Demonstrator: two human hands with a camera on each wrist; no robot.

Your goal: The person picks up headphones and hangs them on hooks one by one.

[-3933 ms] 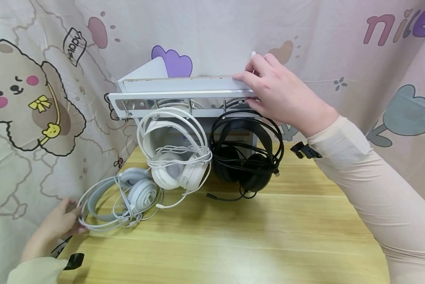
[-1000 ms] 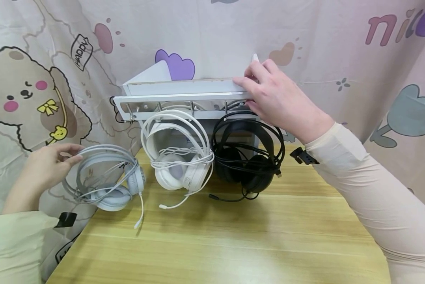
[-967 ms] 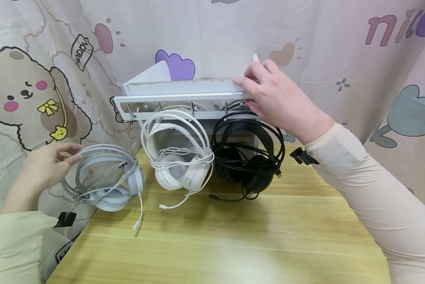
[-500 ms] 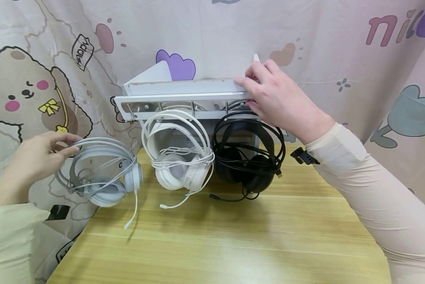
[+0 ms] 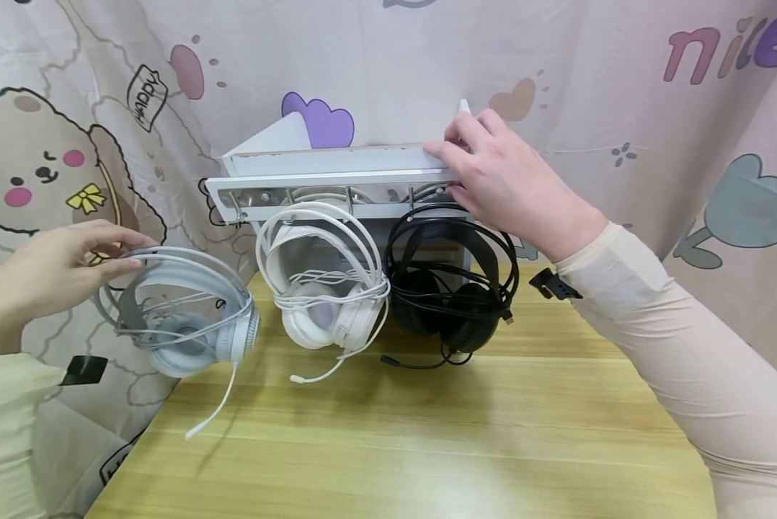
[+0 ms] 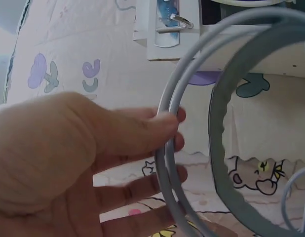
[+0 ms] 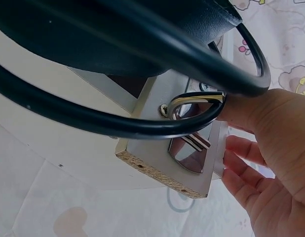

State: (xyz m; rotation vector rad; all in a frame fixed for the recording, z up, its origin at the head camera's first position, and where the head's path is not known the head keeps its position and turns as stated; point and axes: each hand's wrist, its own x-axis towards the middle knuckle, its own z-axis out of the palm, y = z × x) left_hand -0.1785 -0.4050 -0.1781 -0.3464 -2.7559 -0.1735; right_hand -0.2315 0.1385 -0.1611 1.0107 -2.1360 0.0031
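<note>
My left hand (image 5: 70, 270) pinches the outer headband tubes of a light grey-blue headset (image 5: 239, 335), thumb on the near side and fingers behind. That headset hangs tilted above the left side of the table, its white mic boom dangling down. In the left wrist view its padded inner band (image 6: 217, 133) stands right of the hand. My right hand (image 5: 508, 184) grips the right end of a white hook rack (image 5: 336, 158). From the rack's hooks hang a white headset (image 5: 356, 317) and, beside my right hand, a black headset (image 5: 469, 324), both with cables wound round them.
At the rack's left end a metal hook (image 6: 179, 24) bears nothing. The wooden table (image 5: 427, 447) spreads below the headsets. A printed curtain (image 5: 388, 65) closes in the back and both sides.
My left hand has lifted the grey-blue headset off the table, then drawn it slightly left and up while it turned. My right hand keeps its hold on the rack.
</note>
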